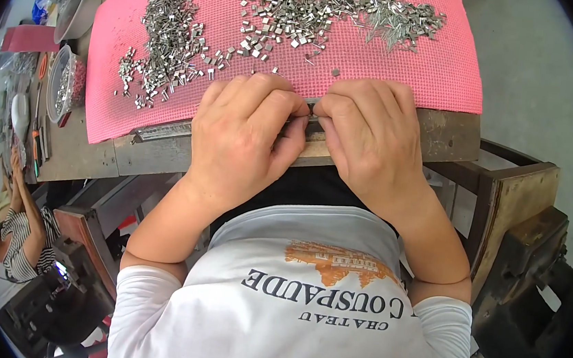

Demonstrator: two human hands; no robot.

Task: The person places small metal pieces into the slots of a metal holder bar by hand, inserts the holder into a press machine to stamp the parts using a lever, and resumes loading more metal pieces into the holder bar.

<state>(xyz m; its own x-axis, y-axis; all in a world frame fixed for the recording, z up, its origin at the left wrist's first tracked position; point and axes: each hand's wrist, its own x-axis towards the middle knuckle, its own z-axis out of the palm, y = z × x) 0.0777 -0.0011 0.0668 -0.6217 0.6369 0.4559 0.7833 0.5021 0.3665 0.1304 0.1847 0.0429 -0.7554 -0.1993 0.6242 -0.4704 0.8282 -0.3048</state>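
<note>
Side by side at the near edge of the pink mesh mat [441, 76], my left hand [239, 129] and my right hand [373, 142] are both closed, fingertips almost meeting. Thumbs and forefingers pinch over a long grey metal strip [163, 130] along the table edge; whatever lies between them is too small and hidden to name. Beyond my left hand is a pile of small silver metal parts with wire legs [169, 36]. Farther off, a larger heap of square silver parts [288, 13] spreads out, thin wire-legged ones [402, 21] at its right. One loose square part [336, 73] lies just past my right hand.
Plastic bowls of small parts [68, 82] stand left of the mat, near an orange-handled tool [43, 66] and a white scoop-like thing [20, 115]. Two people [18, 243] sit at the far left. A wooden frame [513, 194] and dark machine [520, 257] stand at right.
</note>
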